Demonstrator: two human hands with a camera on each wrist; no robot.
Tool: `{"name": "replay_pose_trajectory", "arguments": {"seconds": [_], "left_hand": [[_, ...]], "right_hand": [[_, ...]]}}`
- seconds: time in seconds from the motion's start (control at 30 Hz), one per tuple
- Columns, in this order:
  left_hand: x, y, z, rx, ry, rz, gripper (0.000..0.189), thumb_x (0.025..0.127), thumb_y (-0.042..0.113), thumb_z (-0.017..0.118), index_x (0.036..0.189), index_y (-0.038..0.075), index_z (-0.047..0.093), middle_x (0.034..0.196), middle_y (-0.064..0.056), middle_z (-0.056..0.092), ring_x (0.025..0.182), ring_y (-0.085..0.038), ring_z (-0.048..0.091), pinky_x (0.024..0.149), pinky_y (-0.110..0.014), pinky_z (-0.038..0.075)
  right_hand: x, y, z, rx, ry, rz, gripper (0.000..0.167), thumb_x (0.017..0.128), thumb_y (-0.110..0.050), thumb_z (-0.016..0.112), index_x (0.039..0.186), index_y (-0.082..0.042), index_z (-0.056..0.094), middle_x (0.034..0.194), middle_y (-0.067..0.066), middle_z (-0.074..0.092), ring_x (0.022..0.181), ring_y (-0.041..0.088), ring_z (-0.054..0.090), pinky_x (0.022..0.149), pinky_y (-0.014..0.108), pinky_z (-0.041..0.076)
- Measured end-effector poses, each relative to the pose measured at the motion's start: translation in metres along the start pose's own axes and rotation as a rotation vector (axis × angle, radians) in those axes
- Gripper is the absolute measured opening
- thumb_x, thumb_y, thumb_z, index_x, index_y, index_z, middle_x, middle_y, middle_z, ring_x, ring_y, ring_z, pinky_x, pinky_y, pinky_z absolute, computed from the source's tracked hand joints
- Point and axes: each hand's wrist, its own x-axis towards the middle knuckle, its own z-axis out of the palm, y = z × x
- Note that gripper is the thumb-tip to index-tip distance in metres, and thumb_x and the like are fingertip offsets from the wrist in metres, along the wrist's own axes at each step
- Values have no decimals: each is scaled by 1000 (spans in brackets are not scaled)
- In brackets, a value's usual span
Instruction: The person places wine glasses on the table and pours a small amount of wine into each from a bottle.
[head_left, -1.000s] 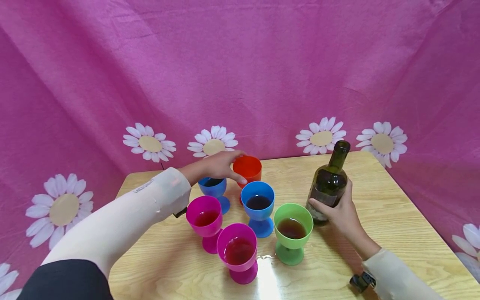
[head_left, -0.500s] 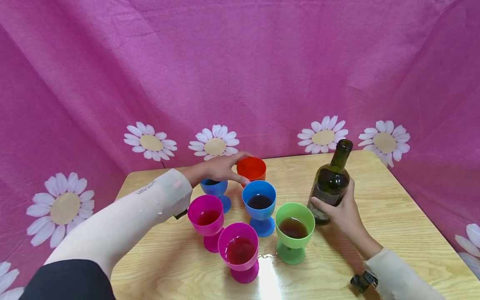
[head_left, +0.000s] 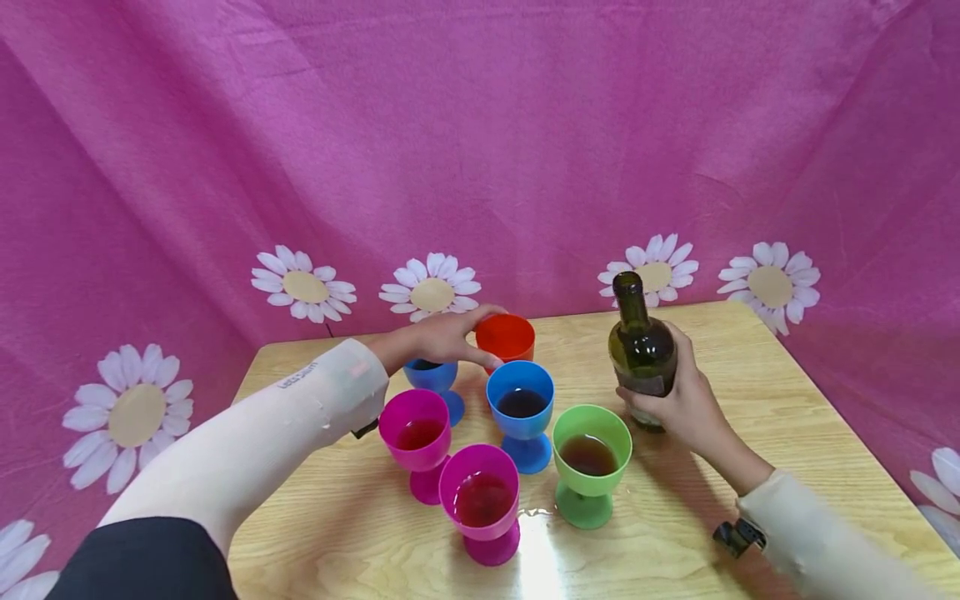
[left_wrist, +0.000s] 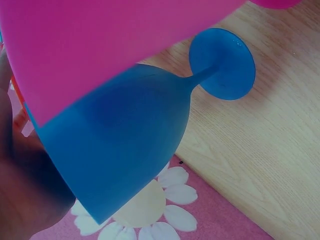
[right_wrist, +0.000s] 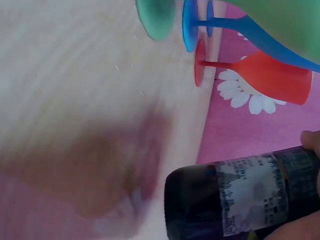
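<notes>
My left hand [head_left: 450, 336] holds the bowl of an orange-red goblet [head_left: 507, 337] at the back, thumb in front and fingers behind. In the right wrist view, its foot stands on the table. My right hand [head_left: 688, 404] grips a dark green wine bottle [head_left: 642, 348] around its lower body. The bottle leans slightly left, its uncapped mouth pointing up. A printed pale label [right_wrist: 255, 195] shows in the right wrist view. Dark liquid stands in the near blue goblet [head_left: 520, 408], beside the orange-red one. A second blue goblet [left_wrist: 125, 130] sits below my left wrist.
Two magenta goblets [head_left: 480, 500] with red liquid stand at the front left. A green goblet [head_left: 590, 462] with brown liquid stands between them and the bottle. Everything sits on a wooden table [head_left: 772, 417], its back edge close to a pink daisy-print cloth [head_left: 525, 150].
The bottle has swung from a rightward lean to a slight leftward lean, its neck moving left with my right hand. My left hand stays at the orange-red goblet.
</notes>
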Motion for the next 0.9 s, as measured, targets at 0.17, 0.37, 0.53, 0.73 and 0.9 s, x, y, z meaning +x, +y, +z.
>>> {"name": "replay_pose_trajectory", "arguments": {"seconds": [0.17,0.37,0.53,0.73,0.9], "left_hand": [[1,-1,0,18,-1,-7,88,88,47,79,159,24,32,143,-3,58,127,-23,55,103,-42,51],[1,-1,0,17,2,-12,90,87,48,79,159,24,32,142,-3,58,126,-24,55,102,-42,52],[1,-1,0,21,5,-9,89,88,47,79,159,23,32,142,-3,59,125,-23,56,101,-41,52],[1,-2,1,23,10,-6,89,87,47,79,159,23,32,143,-4,58,126,-24,55,102,-42,52],[2,-1,3,32,10,-4,89,88,48,79,159,23,32,142,-4,58,125,-24,55,102,-42,51]], "right_hand": [[13,-9,-7,-94,-42,-105,110,73,1,91,159,-17,25,141,27,54,122,48,58,100,68,43],[28,-16,-13,-176,-101,-180,106,69,4,93,156,-13,34,140,26,54,124,47,56,102,70,43],[35,-19,-18,-256,-152,-175,106,67,2,94,154,-18,38,133,25,58,119,46,57,98,70,45],[37,-25,-24,-443,-208,-136,107,70,-9,95,155,-26,33,121,27,59,107,48,58,81,66,47],[39,-29,-28,-547,-262,-115,107,73,-15,94,157,-30,30,120,29,57,106,48,57,83,65,43]]}}
